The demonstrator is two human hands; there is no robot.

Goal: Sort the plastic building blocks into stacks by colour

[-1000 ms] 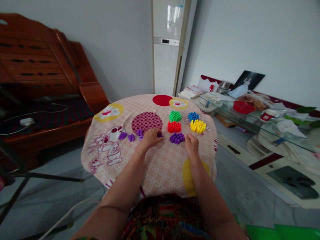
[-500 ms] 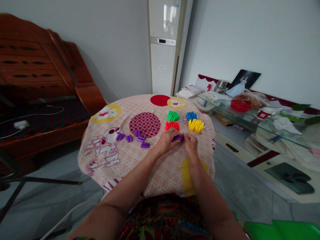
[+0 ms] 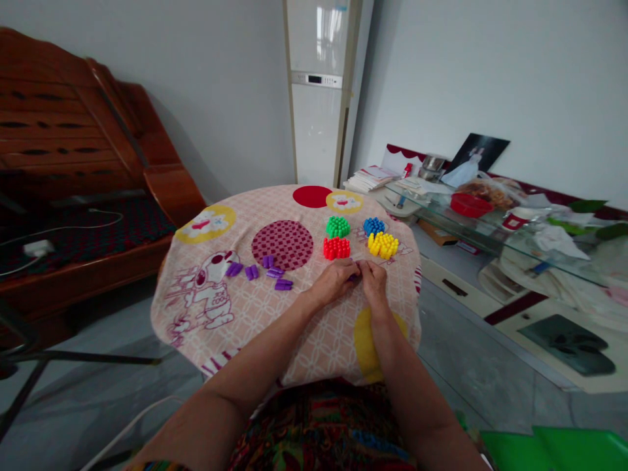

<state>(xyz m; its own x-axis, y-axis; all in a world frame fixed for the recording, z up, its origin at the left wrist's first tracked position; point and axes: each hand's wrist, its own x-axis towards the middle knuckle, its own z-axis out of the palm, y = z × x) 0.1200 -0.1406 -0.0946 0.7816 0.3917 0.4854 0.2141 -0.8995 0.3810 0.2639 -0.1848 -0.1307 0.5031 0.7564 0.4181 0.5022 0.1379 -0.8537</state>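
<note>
My left hand (image 3: pixel 337 279) and my right hand (image 3: pixel 373 280) meet over the right part of the table, fingers closed around small purple plastic pieces (image 3: pixel 354 277). Most of that purple is covered by the fingers. Just beyond the hands stands a cluster of red peg-like pieces (image 3: pixel 336 248), with a green cluster (image 3: pixel 337 227) behind it. A yellow cluster (image 3: pixel 383 245) and a blue one (image 3: pixel 373 226) stand further right. Left of my hands, several purple pieces (image 3: pixel 283 284) lie in small scattered groups on the patterned tablecloth (image 3: pixel 314 340).
A glass-topped cabinet (image 3: pixel 520 248) stands to the right, crowded with a red bowl (image 3: pixel 471 205), papers and bags. To the left is a wooden bench (image 3: pixel 63 137). A tall white cabinet unit (image 3: pixel 316 131) fills the corner behind the table. Green plastic (image 3: pixel 554 448) shows at lower right.
My left fingers have moved right and closed in against the right hand, covering more of the purple pieces. The coloured clusters and scattered purple groups stay in place.
</note>
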